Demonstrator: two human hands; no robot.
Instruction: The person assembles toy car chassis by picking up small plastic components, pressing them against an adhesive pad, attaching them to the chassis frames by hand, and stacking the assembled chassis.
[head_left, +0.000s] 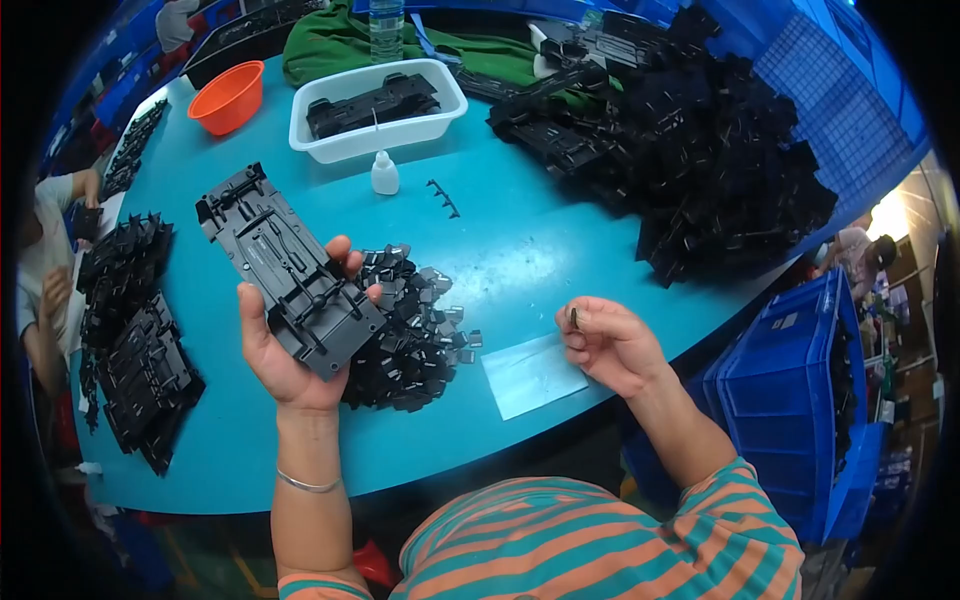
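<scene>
One chassis plate (285, 262), long axis slanting far-left, is clasped by the left hand (290, 375); right of the plate, the right hand (618, 347) pinches a seemingly dark piece (574, 318).

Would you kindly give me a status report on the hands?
Left hand gripping black chassis plate; right hand pinching small dark piece; small black parts heaped between hands.

a single head-worn fisheye view looks steeply down and forward from above the wearer's striped shirt (560, 545), which lies close at the lower edge. the left hand (290, 370) and right hand (615, 345) sit near, around mid-picture; the blue-green table (560, 225) spreads beyond, its edge bowed, with black corners closing the rounded frame.
</scene>
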